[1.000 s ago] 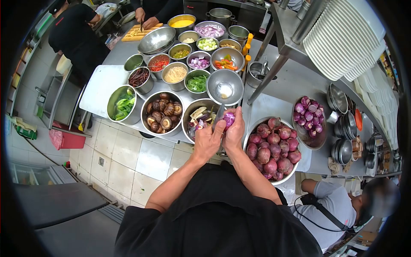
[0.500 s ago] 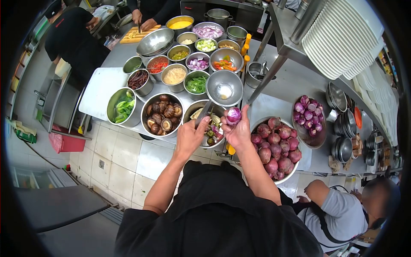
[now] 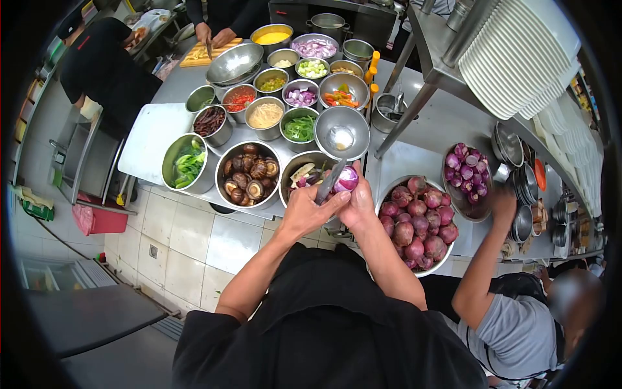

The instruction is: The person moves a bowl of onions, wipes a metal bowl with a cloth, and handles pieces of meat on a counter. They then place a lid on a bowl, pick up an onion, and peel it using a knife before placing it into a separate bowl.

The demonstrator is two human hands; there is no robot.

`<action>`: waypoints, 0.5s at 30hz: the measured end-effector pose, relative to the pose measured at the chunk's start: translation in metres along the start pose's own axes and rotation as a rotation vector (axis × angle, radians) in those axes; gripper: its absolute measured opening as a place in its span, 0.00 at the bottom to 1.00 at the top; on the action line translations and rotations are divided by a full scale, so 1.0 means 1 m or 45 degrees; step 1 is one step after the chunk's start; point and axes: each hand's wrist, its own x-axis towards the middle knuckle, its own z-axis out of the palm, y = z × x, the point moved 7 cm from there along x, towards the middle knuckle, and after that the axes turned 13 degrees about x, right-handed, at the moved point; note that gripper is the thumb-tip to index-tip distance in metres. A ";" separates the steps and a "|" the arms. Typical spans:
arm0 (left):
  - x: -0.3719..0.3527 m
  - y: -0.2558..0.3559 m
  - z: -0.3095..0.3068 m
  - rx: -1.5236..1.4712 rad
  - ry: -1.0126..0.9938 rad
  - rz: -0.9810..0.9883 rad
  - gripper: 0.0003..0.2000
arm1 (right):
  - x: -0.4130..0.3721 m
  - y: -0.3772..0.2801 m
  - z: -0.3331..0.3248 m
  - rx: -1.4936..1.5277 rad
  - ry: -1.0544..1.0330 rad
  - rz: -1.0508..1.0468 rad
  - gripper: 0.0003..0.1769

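My left hand point(image 3: 309, 211) is closed round the handle of a knife point(image 3: 330, 182), whose blade lies against a partly peeled red onion point(image 3: 346, 179). Fingers wrapped about that onion, my right hand point(image 3: 358, 202) holds it beside the blade. Both hands are over a steel pot of scraps point(image 3: 302, 174), partly hidden by them. To the right stands a large bowl of unpeeled red onions point(image 3: 418, 227). Beyond it, a steel bowl holds peeled onions point(image 3: 466, 172).
Mushrooms point(image 3: 249, 174), greens point(image 3: 188, 162) and several pots of cut vegetables stand ahead and left. A co-worker's arm point(image 3: 486, 259) reaches in at right. Another person's hands point(image 3: 217, 37) cut at a board. A shelf post point(image 3: 408, 120) rises ahead right.
My left hand has brought the knife rightward onto the onion, and my hands have come together. At right, the co-worker's arm has extended forward towards the peeled onions.
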 end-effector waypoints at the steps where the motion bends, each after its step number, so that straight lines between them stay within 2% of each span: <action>1: 0.000 0.000 0.001 -0.001 0.002 0.001 0.18 | -0.002 0.000 0.004 0.018 0.035 -0.036 0.27; 3: -0.001 0.000 -0.002 -0.148 0.102 0.004 0.23 | -0.003 0.001 0.006 0.014 0.008 -0.025 0.26; 7: -0.003 -0.001 -0.006 -0.066 0.012 -0.016 0.23 | 0.002 0.009 0.003 0.028 -0.054 0.031 0.25; 11: -0.003 -0.006 -0.008 -0.086 0.006 -0.025 0.26 | 0.005 0.014 0.005 0.029 -0.069 0.023 0.25; 15: -0.002 -0.009 -0.010 -0.097 0.031 -0.004 0.29 | 0.004 0.017 0.006 -0.037 -0.011 -0.083 0.24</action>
